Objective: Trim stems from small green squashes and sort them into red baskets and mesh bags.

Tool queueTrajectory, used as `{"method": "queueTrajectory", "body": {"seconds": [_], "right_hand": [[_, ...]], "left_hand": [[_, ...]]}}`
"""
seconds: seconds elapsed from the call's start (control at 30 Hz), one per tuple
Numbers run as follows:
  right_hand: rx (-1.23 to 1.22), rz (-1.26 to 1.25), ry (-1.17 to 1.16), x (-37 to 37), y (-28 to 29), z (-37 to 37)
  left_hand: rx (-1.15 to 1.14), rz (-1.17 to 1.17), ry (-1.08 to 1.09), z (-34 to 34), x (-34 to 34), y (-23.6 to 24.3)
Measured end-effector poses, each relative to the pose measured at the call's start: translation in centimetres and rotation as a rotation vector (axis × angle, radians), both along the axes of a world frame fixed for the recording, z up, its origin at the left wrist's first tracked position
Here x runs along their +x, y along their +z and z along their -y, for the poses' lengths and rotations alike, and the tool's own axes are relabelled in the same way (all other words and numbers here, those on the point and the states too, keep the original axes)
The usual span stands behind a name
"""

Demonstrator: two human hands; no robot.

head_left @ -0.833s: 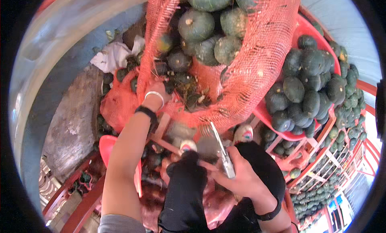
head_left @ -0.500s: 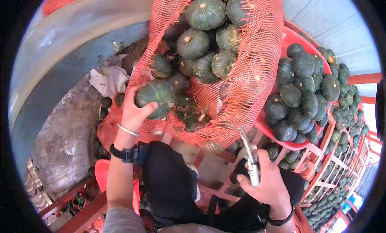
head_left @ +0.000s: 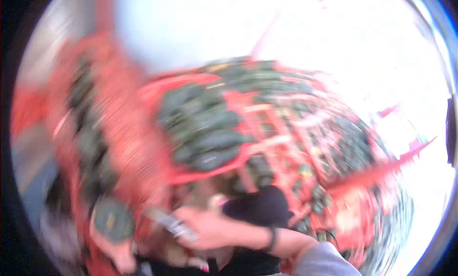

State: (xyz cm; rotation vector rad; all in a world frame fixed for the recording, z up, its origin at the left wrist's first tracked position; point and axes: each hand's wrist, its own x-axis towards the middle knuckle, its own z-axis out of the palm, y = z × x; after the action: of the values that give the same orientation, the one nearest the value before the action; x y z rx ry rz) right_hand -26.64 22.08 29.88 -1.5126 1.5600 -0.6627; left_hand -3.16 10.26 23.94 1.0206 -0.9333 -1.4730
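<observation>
View: heavily motion-blurred; outlines are smeared and fine detail cannot be read.
Right hand: low centre of the frame, forearm coming in from the lower right with a dark band at the wrist; the hand is clenched round a slim grey tool.
Grey tool: long, narrow, pale grey (blade or handle cannot be told apart in the blur), sticking out to the left of the right hand, tilted up toward the left.
Left hand: lower left, only a pinkish smear below a green squash; it appears to touch the squash from beneath, but whether it is grasping or merely resting cannot be told.
Green squash: round, dark green with a pale spot at its middle, at the lower left, just left of the grey tool's tip and at the foot of the mesh sack.
Mesh sack: orange-red netting running down the left side of the frame, with dark green squashes showing through it.
Red crate: centre, heaped with dark green squashes (its near rim lies just above the right hand).
Further crates: red frames with more green squashes, to the right of the heaped crate.
Dark clothing: black fabric directly behind the right forearm.
</observation>
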Motion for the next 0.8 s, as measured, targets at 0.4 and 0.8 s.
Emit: {"method": "queueTrajectory", "body": {"seconds": [0.4, 0.8], "right_hand": [[0.076, 0.135, -0.351, 3.9, 3.1, -1.0], [-0.136, -0.103, -0.258, 6.7, -0.1, -2.0]], "left_hand": [[0.603, -0.511, -0.286, -6.2, -4.5, 3.5], [0.613, -0.397, -0.508, -6.4, -2.2, 3.3]]}}
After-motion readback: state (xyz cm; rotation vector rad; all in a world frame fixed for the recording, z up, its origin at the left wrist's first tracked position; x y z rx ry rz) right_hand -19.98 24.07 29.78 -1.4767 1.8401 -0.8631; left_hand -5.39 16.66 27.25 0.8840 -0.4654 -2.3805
